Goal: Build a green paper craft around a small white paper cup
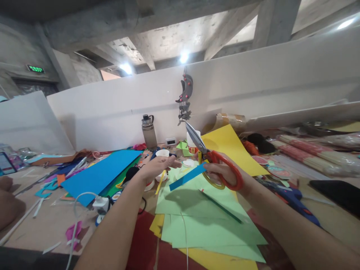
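My right hand (221,170) is wrapped round a pair of scissors (196,138) with red and yellow handles, blades pointing up and away. A blue paper strip (185,178) sticks out leftward from the same hand. My left hand (160,166) hovers to the left, fingers stretched towards the strip but apart from it. Just below the left hand is a narrow yellow strip (160,183); whether the hand touches it I cannot tell. Beneath both hands lie light green paper sheets (194,230), with a dark green pencil (222,207) on top.
Blue paper (104,174) lies at left, near a white charger (101,204) with cable. Behind stand a bottle (149,133) and a white cup (162,153). Yellow paper (229,150), a blue glue gun (295,200) and a black phone-like slab (336,195) are at right. Another person's hand (9,204) rests far left.
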A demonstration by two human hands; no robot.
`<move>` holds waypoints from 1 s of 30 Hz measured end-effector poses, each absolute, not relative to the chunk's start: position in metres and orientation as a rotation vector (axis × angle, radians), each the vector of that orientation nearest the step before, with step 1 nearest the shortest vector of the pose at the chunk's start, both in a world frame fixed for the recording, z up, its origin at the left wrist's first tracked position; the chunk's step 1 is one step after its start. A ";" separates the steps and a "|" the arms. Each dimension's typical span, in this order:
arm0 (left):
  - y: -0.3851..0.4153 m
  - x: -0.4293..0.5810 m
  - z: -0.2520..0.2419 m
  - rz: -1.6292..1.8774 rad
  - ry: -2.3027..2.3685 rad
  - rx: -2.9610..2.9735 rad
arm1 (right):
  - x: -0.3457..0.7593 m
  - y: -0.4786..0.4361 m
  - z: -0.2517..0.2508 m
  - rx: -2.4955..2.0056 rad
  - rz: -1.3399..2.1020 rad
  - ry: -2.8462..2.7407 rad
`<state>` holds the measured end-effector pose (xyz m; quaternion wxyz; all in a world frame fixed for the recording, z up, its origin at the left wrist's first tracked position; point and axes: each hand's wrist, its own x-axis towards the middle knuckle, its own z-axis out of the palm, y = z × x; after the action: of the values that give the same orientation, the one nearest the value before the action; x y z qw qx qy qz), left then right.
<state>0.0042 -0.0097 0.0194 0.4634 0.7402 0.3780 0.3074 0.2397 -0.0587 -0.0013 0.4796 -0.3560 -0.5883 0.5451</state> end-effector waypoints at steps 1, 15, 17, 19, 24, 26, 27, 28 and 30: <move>-0.010 0.005 0.019 0.748 0.922 1.816 | 0.239 -0.060 -0.001 -0.862 1.337 -1.447; -0.012 0.034 -0.004 0.799 0.752 1.509 | 0.214 -0.052 -0.022 -0.814 1.167 -1.284; -0.010 0.034 -0.004 0.872 0.744 1.426 | 0.210 -0.055 -0.025 -0.835 1.156 -1.358; -0.010 0.035 -0.002 0.948 0.750 1.376 | 0.209 -0.057 -0.028 -0.877 1.134 -1.482; -0.012 0.036 0.000 1.031 0.760 1.355 | 0.206 -0.062 -0.030 -0.972 1.114 -1.631; -0.013 0.037 0.000 1.021 0.759 1.353 | 0.204 -0.064 -0.027 -0.994 1.134 -1.615; -0.014 0.038 0.000 1.012 0.758 1.351 | 0.203 -0.065 -0.026 -1.006 1.150 -1.598; -0.014 0.038 0.000 1.005 0.756 1.350 | 0.202 -0.067 -0.025 -1.024 1.167 -1.579; -0.015 0.039 -0.001 0.998 0.751 1.341 | 0.199 -0.070 -0.023 -1.066 1.199 -1.535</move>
<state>0.0391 -0.0148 -0.0005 0.6089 0.5806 0.3249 0.4319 0.1992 -0.0700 -0.0232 0.4445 -0.4300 -0.6194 0.4836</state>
